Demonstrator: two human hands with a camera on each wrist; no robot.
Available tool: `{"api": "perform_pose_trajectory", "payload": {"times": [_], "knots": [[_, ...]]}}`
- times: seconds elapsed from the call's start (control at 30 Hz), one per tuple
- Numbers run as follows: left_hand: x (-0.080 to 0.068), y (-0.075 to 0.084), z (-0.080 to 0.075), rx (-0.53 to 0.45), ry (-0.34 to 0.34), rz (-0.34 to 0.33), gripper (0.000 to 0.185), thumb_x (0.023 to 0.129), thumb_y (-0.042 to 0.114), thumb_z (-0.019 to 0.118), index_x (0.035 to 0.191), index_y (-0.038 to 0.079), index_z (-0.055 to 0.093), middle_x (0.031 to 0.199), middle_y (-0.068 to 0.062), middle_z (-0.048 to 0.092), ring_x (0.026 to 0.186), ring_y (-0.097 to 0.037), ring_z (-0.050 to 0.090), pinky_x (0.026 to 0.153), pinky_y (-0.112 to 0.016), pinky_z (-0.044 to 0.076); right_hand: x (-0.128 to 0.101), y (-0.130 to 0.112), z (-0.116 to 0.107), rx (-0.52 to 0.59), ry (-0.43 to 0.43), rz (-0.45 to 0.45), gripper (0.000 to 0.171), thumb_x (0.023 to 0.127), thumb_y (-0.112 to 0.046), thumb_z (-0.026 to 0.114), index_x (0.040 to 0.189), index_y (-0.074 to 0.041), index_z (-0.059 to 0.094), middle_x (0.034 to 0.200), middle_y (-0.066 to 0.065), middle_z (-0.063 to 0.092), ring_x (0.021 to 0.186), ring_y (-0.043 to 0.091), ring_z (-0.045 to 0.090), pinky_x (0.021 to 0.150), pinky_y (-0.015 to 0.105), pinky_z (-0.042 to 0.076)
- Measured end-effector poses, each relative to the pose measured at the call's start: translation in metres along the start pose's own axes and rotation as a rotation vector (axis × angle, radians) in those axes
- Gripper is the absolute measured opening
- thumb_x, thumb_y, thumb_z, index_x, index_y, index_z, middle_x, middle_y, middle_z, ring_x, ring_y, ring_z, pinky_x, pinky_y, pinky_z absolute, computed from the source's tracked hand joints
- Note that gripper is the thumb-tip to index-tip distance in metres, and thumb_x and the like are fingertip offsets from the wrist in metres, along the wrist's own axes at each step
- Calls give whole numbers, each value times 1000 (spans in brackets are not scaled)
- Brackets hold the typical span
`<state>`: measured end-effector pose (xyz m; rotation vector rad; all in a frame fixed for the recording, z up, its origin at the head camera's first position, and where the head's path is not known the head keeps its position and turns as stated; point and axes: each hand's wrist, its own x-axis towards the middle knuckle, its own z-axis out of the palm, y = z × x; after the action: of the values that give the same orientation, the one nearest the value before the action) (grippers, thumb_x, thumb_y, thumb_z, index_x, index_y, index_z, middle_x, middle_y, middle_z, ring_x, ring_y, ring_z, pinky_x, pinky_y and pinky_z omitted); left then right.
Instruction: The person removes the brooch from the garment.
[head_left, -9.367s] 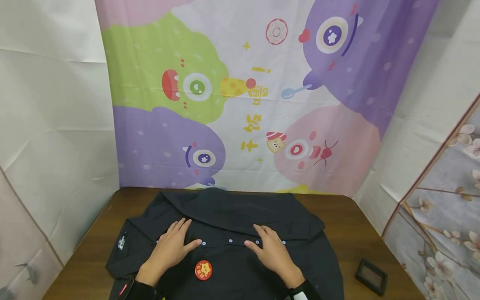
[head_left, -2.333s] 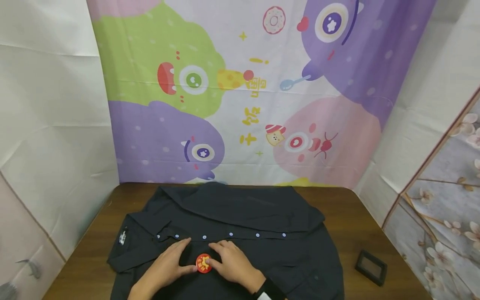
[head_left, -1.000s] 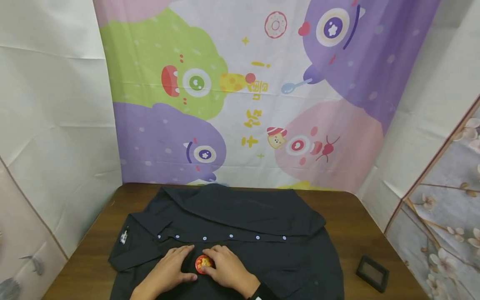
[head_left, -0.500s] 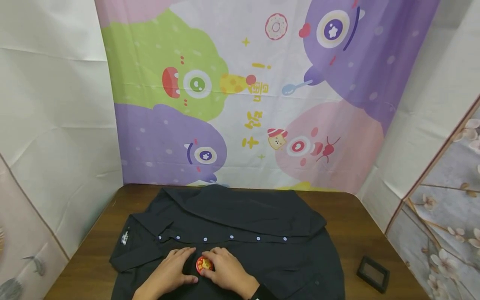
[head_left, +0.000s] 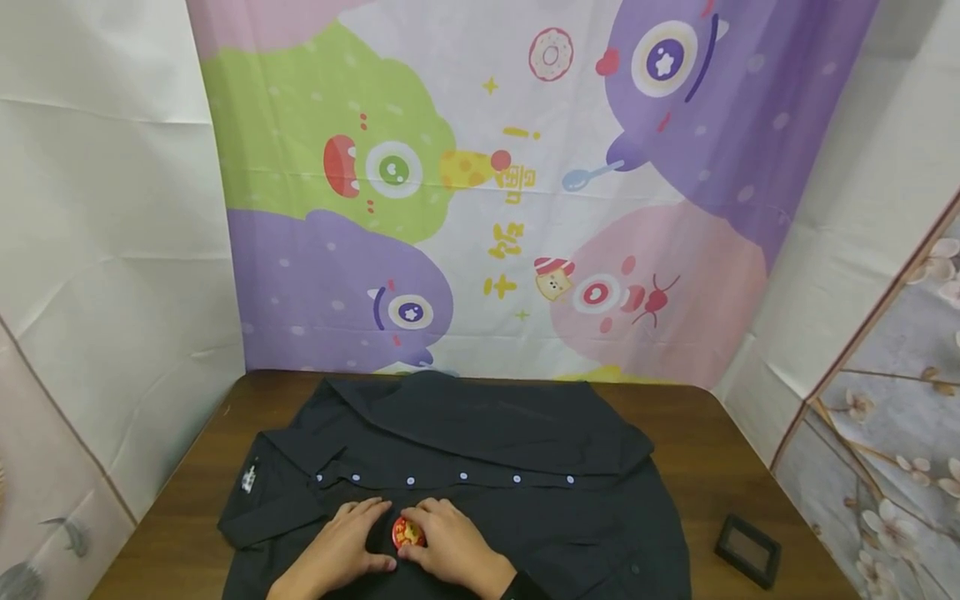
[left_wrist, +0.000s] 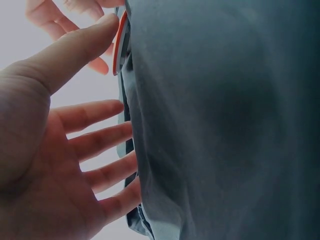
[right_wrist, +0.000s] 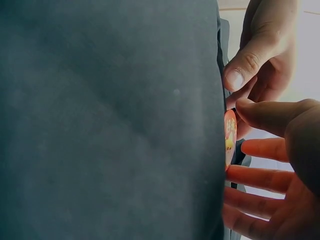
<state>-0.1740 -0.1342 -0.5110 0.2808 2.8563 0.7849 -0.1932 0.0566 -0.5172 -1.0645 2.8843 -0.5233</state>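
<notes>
A round red badge (head_left: 403, 532) with a yellow figure lies on the front of a black shirt (head_left: 585, 521), which is spread out with its row of pale buttons (head_left: 463, 476) showing. My right hand (head_left: 459, 546) holds the badge, thumb at the lower rim and fingertips at the upper right rim; it covers part of the badge. Beside the badge on the left, my left hand (head_left: 337, 546) rests on the cloth with spread fingers. Its thumb tip sits close to the badge's lower left. Edge-on, the badge (right_wrist: 230, 137) shows between my right thumb and fingers in the right wrist view.
The shirt covers much of a brown wooden table (head_left: 180, 508). A small black frame (head_left: 748, 551) lies at the table's right side. Behind the table hangs a cartoon-printed cloth (head_left: 480, 250), with white sheeting (head_left: 112, 250) to the left.
From the button row, both hands have come down around the badge, the right moving leftward onto it. During the last second they have stayed almost still.
</notes>
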Motion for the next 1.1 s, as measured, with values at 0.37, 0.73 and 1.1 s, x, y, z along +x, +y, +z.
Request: {"api": "perform_pose_trajectory", "payload": {"times": [0.37, 0.73, 1.1], "knots": [[2, -1, 1, 14, -37, -6, 72, 66, 34, 88, 122, -5, 63, 134, -20, 57, 119, -39, 51, 100, -60, 41, 3, 0, 4, -26, -27, -1, 44, 85, -39, 74, 123, -17, 67, 111, -2, 65, 94, 9, 57, 83, 25, 52], [3, 0, -1, 28, -58, -13, 72, 66, 34, 88, 121, -5, 64, 134, -19, 57, 121, -39, 49, 99, -62, 40, 6, -1, 5, -54, -22, 8, 45, 83, -39, 76, 122, -18, 68, 111, -3, 64, 93, 8, 55, 79, 24, 51], [3, 0, 1, 48, -54, -1, 69, 65, 30, 89, 119, -5, 65, 133, -19, 58, 121, -40, 50, 97, -63, 42, 8, -1, 7, -61, -7, -15, 41, 82, -36, 78, 118, -18, 69, 106, -4, 65, 87, 6, 53, 74, 21, 49]]}}
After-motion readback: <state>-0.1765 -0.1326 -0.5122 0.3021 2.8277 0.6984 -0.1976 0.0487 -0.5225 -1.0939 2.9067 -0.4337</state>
